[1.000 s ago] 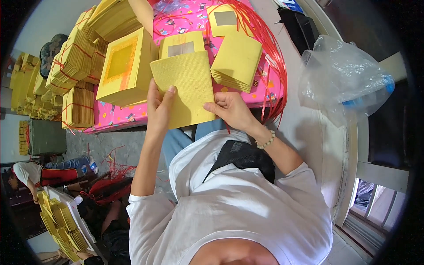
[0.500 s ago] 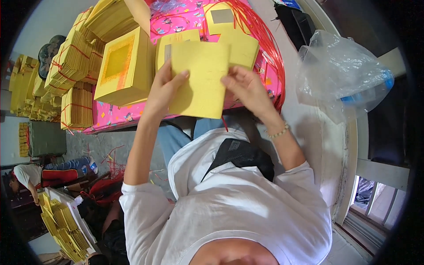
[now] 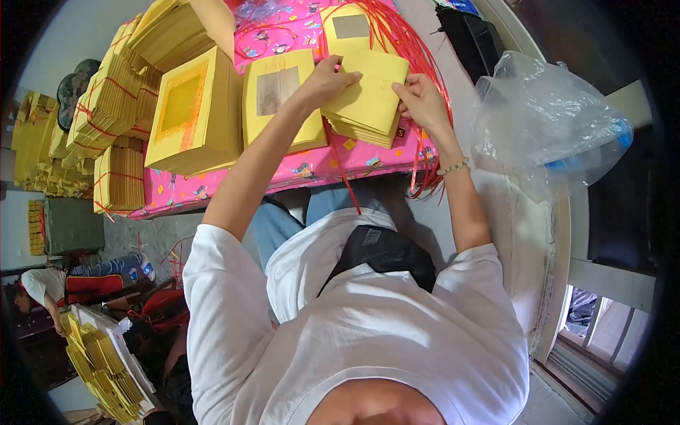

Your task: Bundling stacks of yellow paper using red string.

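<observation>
On the pink patterned table [image 3: 312,168] lies a fanned pile of yellow paper sheets [image 3: 368,106]. My left hand [image 3: 327,78] rests on the pile's upper left edge, fingers pinching the top sheet. My right hand [image 3: 419,98] grips the pile's right edge; a bead bracelet sits on that wrist. Left of the pile is a stack of yellow sheets with a silver square [image 3: 278,95], and further left a thick stack with a gold square [image 3: 191,113]. Another silver-square sheet [image 3: 348,27] lies behind the pile.
Red strings [image 3: 418,57] lie at the table's right end. Tied bundles of yellow paper [image 3: 106,120] stand at the left. A clear plastic bag [image 3: 552,127] sits to the right. Another person [image 3: 49,290] crouches on the floor at lower left beside more paper stacks [image 3: 106,368].
Both hands held a yellow sheet up off the table; they have moved forward and set it down onto the fanned pile.
</observation>
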A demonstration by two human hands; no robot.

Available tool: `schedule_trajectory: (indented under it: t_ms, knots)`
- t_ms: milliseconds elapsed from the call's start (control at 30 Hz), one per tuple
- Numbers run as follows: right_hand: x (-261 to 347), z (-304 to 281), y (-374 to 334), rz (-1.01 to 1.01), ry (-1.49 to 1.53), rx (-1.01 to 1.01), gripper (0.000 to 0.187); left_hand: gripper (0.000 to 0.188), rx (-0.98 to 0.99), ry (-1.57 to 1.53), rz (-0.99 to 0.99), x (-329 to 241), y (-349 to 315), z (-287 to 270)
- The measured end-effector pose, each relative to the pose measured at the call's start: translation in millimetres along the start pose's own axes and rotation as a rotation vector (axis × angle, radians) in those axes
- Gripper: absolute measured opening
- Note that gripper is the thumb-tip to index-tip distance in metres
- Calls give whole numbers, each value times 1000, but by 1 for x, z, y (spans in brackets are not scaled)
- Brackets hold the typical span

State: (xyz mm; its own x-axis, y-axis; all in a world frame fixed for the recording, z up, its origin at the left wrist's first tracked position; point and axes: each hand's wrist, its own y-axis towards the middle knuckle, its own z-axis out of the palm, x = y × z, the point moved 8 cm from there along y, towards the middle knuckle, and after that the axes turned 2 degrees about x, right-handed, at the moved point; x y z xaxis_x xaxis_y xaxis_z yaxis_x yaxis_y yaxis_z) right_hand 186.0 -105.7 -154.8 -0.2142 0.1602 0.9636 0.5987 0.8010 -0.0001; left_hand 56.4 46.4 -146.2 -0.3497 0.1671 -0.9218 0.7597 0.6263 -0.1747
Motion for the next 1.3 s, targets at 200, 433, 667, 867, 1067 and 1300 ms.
schedule_trajectory:
  t_ms: [200, 433, 667, 867, 1067, 1300]
  knots:
    - [-18, 1, 0, 68, -86, 40, 35, 51, 18, -43, -87, 32, 12, 22]
    - [-15, 1, -2, 18, -122, -31, 34, 54, -59, 136, -22, 29, 14, 19]
    - [2, -6, -3, -118, -464, -104, 38, 57, -81, 152, -22, 32, 16, 22]
    - [38, -4, -20, -307, -677, -214, 46, 58, -153, 352, 54, 20, 10, 24]
    - [35, 18, -26, -509, -820, -162, 50, 51, -152, 402, 62, 13, 8, 26]
    - [19, 21, -21, -439, -772, -118, 52, 53, -151, 435, 100, 12, 5, 20]
